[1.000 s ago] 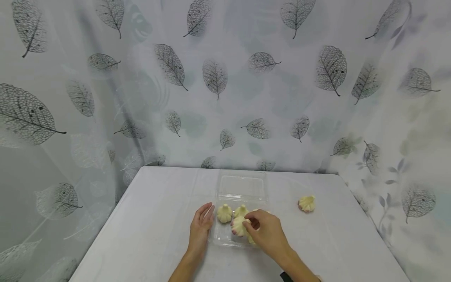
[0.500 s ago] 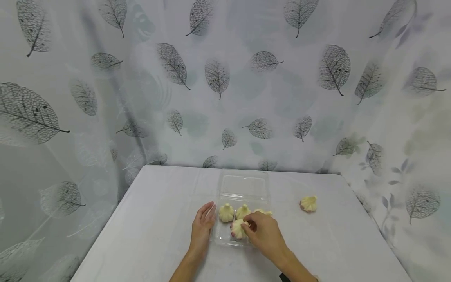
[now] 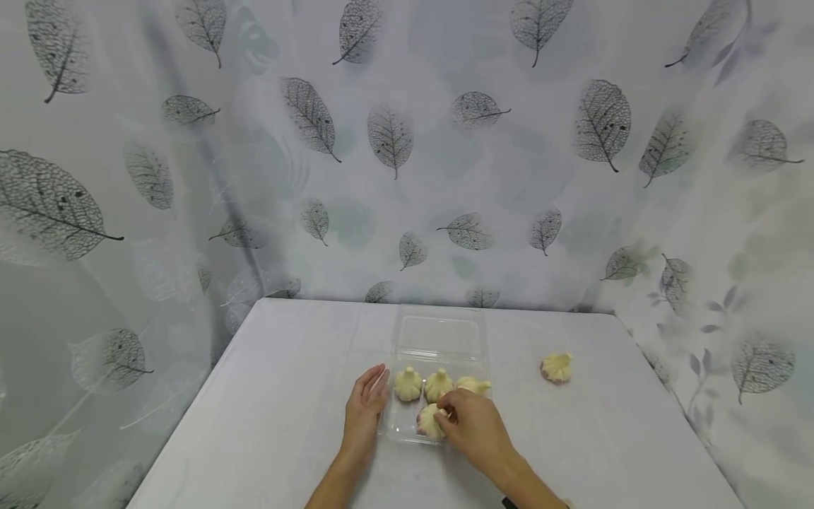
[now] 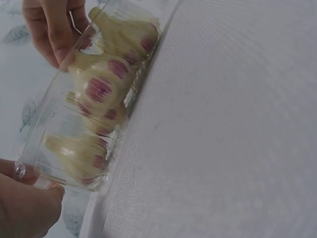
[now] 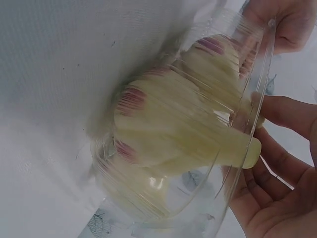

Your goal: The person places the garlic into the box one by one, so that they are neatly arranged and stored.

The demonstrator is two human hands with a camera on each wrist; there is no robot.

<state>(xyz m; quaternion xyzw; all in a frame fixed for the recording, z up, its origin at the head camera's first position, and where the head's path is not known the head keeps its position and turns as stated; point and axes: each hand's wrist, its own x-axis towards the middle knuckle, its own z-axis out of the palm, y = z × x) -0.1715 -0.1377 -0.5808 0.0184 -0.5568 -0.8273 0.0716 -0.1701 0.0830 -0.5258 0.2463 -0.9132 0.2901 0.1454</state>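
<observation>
White-covered worktop (image 3: 286, 396), leaf-print curtain (image 3: 439, 170) behind and on both sides. Clear container (image 3: 403, 428), lid (image 3: 440, 334) open toward back edge. Right hand (image 3: 475, 428) pinches garlic bulb (image 3: 429, 422) within container's front half; left hand (image 3: 365, 408), fingers extended, touches left side. Lone bulb (image 3: 557, 368) toward worktop's back right corner.

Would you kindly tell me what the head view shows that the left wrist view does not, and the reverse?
Of the two, only the head view shows the lone garlic bulb on the table, right of the clear container. Only the left wrist view shows a round stud at the container's rim and the boxed bulbs side-on through its wall. Both show the left hand, the right hand and the leaf-printed backdrop.
</observation>
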